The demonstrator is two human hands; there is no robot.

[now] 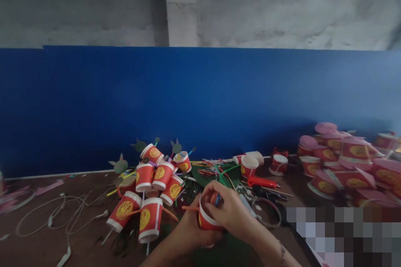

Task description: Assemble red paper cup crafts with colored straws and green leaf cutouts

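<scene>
My left hand (191, 225) is wrapped around a red-and-white paper cup (209, 222) with a yellow print. An orange straw (189, 208) pokes out through the cup's left side. Over the cup's mouth, my right hand (221, 204) is closed, with its fingers reaching inside the rim. A small blue and orange piece (216, 199) shows by those fingers, and what they pinch is partly hidden. Just left of my hands stands a similar cup (150, 219) with orange straws through it and a white stick below.
Several finished-looking cups (163, 174) with grey animal cutouts (120, 164) are piled left of centre. White earphones (67, 254) lie at left. Behind my hands are loose straws (209, 167), a red glue gun (263, 182) and a tape roll (269, 212). Pink-topped cups (354, 167) are heaped right, before a blue wall (200, 100).
</scene>
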